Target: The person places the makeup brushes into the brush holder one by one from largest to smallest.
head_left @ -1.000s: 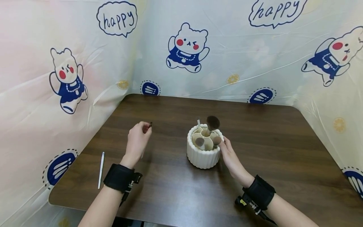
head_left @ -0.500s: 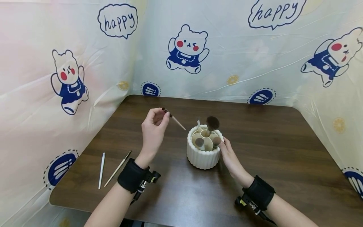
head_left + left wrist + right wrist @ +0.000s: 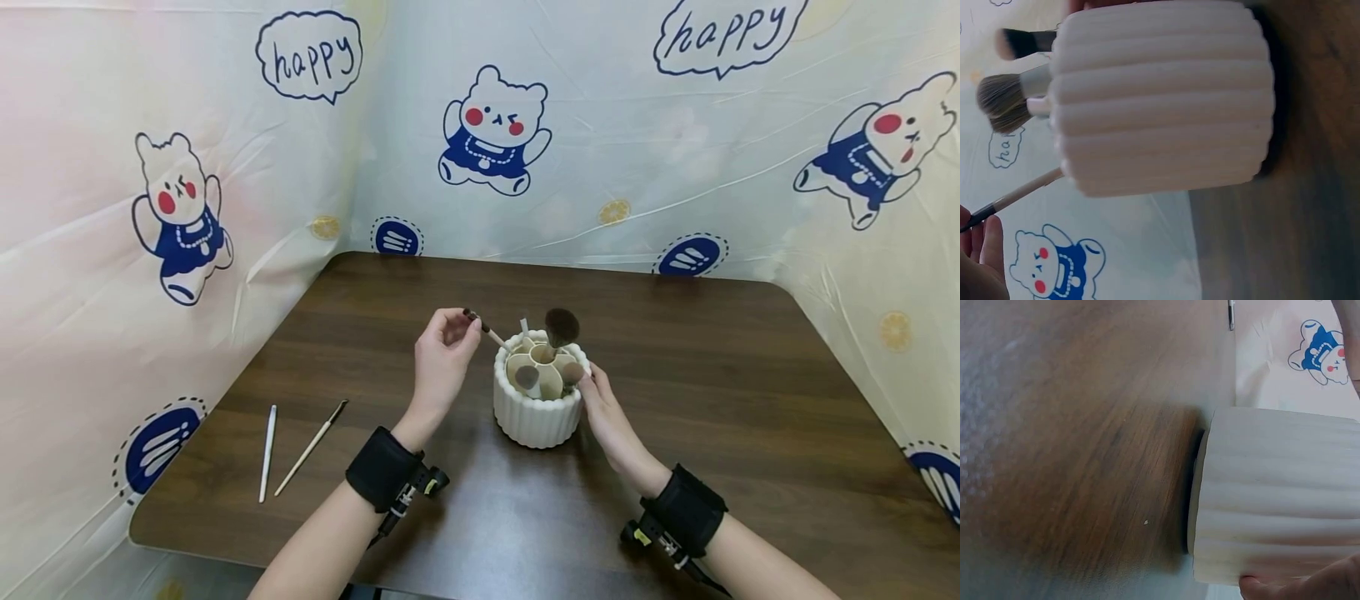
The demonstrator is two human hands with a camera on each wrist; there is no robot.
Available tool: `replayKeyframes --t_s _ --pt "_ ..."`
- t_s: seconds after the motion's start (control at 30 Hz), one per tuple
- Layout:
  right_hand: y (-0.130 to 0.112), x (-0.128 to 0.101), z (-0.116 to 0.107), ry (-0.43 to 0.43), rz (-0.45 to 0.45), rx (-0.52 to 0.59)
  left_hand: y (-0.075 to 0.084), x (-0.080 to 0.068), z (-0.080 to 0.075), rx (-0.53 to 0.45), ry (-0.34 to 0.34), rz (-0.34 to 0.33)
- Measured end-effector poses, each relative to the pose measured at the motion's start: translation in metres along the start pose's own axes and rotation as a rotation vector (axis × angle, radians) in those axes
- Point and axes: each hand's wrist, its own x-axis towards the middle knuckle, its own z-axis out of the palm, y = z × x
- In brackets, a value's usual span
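Note:
My left hand point(image 3: 442, 358) pinches a slim makeup brush point(image 3: 492, 334) near its dark end. The pale handle slants down to the left rim of the white ribbed brush holder point(image 3: 537, 423); how far it reaches inside is hidden. In the left wrist view the fingertips point(image 3: 992, 240) hold the brush's dark part, outside the holder. My right hand point(image 3: 611, 417) grips the holder's right side, a digit point(image 3: 1266, 587) against the ribbed wall in the right wrist view. Several brushes stand in the holder's compartments, among them a large dark fluffy brush point(image 3: 562, 327).
Two thin sticks lie on the dark wooden table point(image 3: 712, 392) at the left: a white one point(image 3: 267, 454) and a pale brush with a dark tip point(image 3: 312, 447). A printed curtain point(image 3: 600, 125) encloses the table's back and sides.
My left hand has come right from the table's left side, bringing the brush to the holder's rim and uncovering the pale brush on the table. The right hand and the holder stay in place.

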Motion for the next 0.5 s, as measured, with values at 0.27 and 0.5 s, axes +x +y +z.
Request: replayKeyframes --t_s 0.27,0.5 --pt "0.000 0.000 0.001 0.004 -0.006 0.002 -0.018 -0.008 0.009 0.034 -0.075 -0.075" --pt "0.000 0.000 0.001 -0.005 -0.002 0.004 -0.025 -0.009 0.013 0.047 -0.120 -0.082"
